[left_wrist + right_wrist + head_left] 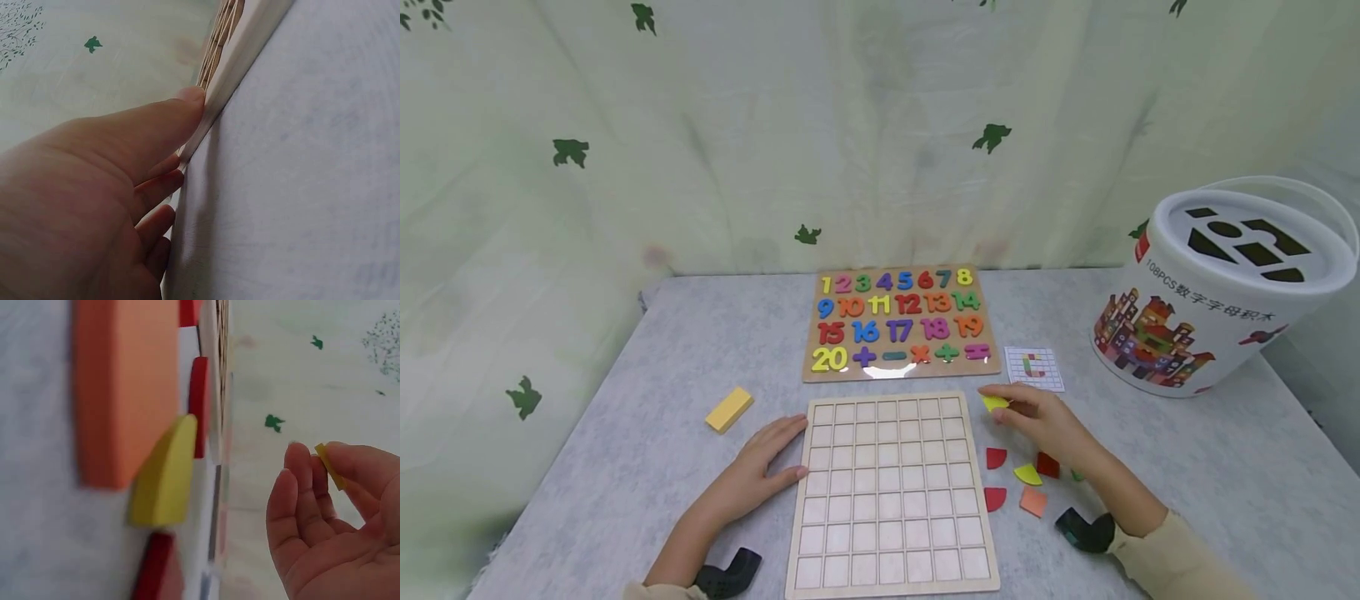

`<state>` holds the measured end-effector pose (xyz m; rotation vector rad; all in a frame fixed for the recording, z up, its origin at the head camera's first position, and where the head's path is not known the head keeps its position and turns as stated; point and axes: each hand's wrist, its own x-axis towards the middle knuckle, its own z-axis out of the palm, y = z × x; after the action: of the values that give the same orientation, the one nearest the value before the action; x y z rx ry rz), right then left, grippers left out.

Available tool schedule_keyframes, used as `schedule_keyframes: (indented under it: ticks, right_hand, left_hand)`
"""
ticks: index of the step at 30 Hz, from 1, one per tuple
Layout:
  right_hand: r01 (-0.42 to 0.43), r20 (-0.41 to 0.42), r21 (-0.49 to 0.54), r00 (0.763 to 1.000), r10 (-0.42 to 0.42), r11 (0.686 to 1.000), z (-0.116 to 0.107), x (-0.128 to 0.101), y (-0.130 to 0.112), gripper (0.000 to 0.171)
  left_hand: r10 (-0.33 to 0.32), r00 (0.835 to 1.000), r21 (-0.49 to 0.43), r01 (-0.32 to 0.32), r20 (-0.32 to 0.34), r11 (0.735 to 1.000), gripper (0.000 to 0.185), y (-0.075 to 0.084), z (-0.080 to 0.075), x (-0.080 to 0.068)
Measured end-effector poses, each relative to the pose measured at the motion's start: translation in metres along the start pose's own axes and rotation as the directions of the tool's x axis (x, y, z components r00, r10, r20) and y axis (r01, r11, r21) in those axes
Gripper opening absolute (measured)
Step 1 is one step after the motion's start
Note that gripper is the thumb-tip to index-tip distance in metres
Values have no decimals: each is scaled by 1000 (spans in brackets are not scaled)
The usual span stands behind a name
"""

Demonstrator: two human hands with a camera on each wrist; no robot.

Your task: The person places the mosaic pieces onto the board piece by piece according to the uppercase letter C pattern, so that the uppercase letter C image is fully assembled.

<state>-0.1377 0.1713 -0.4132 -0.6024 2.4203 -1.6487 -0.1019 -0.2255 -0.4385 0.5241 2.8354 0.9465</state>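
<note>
A pale wooden grid board [891, 492] lies flat on the grey table in front of me. My left hand [767, 467] rests flat against its left edge, fingers [156, 125] straight and touching the rim [231, 69]. My right hand [1037, 421] hovers just off the board's upper right corner and pinches a small yellow curved piece [996, 403] between thumb and fingertips; the piece [330, 465] also shows in the right wrist view. Loose pieces lie under that wrist: red quarter-circles [996, 457], a yellow one [1028, 475], an orange square [1033, 502].
A number puzzle board [898, 321] with coloured digits lies behind the grid. A small pattern card [1034, 367] sits to its right. A white lidded bucket [1217, 287] stands at the far right. A yellow block [729, 408] lies at the left. Curtain backs the table.
</note>
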Motion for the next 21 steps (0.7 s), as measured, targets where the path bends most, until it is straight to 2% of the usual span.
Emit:
schedule_keyframes:
  ticks: [3, 8, 14, 21]
  right_hand:
    - [17, 69, 152, 997, -28, 988, 6, 8, -15, 32]
    - [9, 136, 273, 990, -47, 962, 22, 26, -42, 26]
    - [29, 208, 311, 973, -98, 950, 49, 50, -65, 24]
    - [16, 280, 239, 956, -84, 971, 79, 72, -60, 25]
  left_hand:
    - [0, 1000, -6, 0, -3, 1000, 63, 0, 0, -1]
    - [-6, 1000, 10, 6, 0, 1000, 63, 0, 0, -1]
    - [1, 1000, 12, -1, 5, 1000, 63, 0, 0, -2]
    - [44, 999, 15, -44, -4, 999, 62, 0, -2, -1]
